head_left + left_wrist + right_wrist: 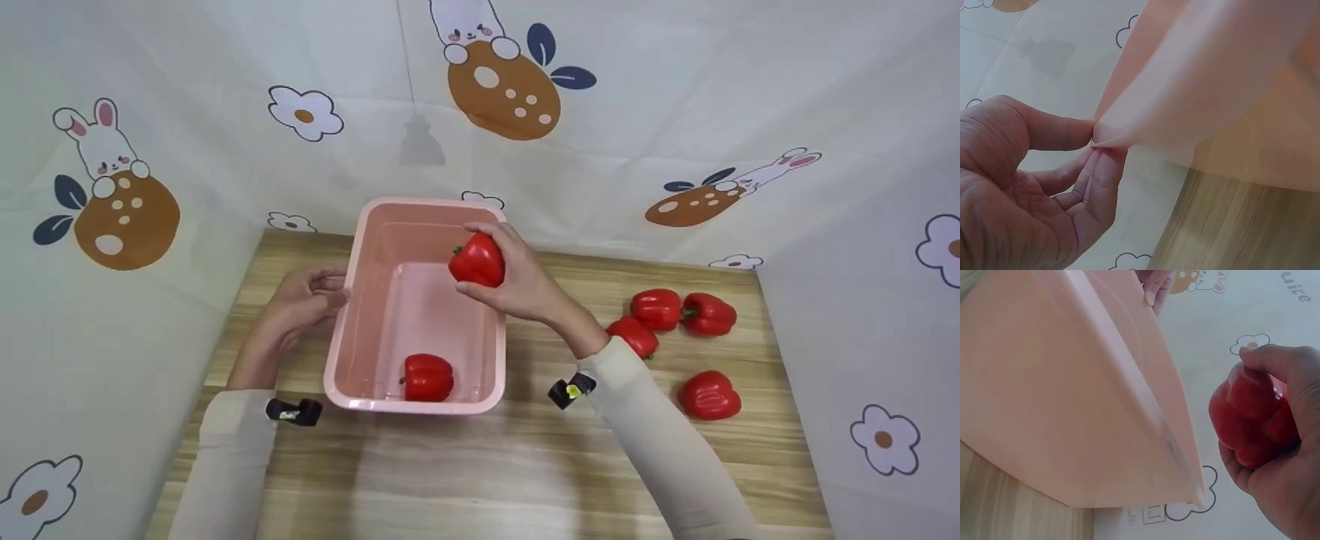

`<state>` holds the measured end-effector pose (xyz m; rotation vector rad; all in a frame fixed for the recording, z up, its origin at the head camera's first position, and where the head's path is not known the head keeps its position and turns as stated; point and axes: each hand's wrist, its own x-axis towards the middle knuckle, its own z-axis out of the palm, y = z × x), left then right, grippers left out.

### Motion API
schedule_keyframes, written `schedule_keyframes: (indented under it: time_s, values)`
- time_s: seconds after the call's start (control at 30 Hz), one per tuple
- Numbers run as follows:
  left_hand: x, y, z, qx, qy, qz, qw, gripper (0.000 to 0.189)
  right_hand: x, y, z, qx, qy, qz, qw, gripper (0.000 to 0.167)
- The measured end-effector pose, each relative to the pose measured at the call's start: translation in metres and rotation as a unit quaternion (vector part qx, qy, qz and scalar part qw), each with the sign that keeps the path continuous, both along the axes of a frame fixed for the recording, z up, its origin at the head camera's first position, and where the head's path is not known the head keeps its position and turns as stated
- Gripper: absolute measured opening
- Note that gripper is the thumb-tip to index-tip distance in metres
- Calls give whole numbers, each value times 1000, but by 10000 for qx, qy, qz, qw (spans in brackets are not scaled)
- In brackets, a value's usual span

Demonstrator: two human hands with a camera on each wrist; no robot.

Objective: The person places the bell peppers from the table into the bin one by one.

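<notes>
The right hand (pixel 525 285) holds a red bell pepper (pixel 480 261), its thumb on the near side and its fingers round the far side. The pepper sits in the hollow between thumb and fingers, left of the palm, with the green stem pointing left. It is held up over the right part of the pink plastic bin (pixel 416 407), toward the bin's far right corner; in the right wrist view its lobed end shows, apart from the bin wall.

The left hand (pixel 304 298) is at the middle of the bin's left rim, thumb and fingertips pinching the edge, as the left wrist view shows closely. Inside the bin, a second bell pepper (pixel 429 378) lies on its side by the near wall, stem to the left.

The bin stands on a wood-grain table (pixel 517 480), near its far edge and left of the middle. Toward the table's right edge are four more red peppers: a back pair (pixel 657 310) (pixel 709 314) side by side, one (pixel 634 335) just in front of them and partly hidden by the right sleeve (pixel 652 427), and one (pixel 709 395) set apart, nearer the front. A cloth printed with rabbits and flowers (pixel 360 45) rises behind the table.
</notes>
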<state>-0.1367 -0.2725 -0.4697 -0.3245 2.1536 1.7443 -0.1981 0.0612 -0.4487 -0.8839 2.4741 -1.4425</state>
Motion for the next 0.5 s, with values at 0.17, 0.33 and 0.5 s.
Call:
schedule_keyframes:
  time_s: [0.17, 0.33, 0.5]
  values:
    - [0, 0, 0, -51, -40, -68, 10000, 59, 0, -6, 5, 514, 344, 497, 9968, 77]
    - [-1, 0, 0, 8, -11, -104, 9999, 60, -1, -16, 12, 973, 692, 829, 9894, 77]
    - [-1, 0, -2, 60, -18, -34, 10000, 60, -3, -29, 22, 1548, 950, 1090, 9773, 78]
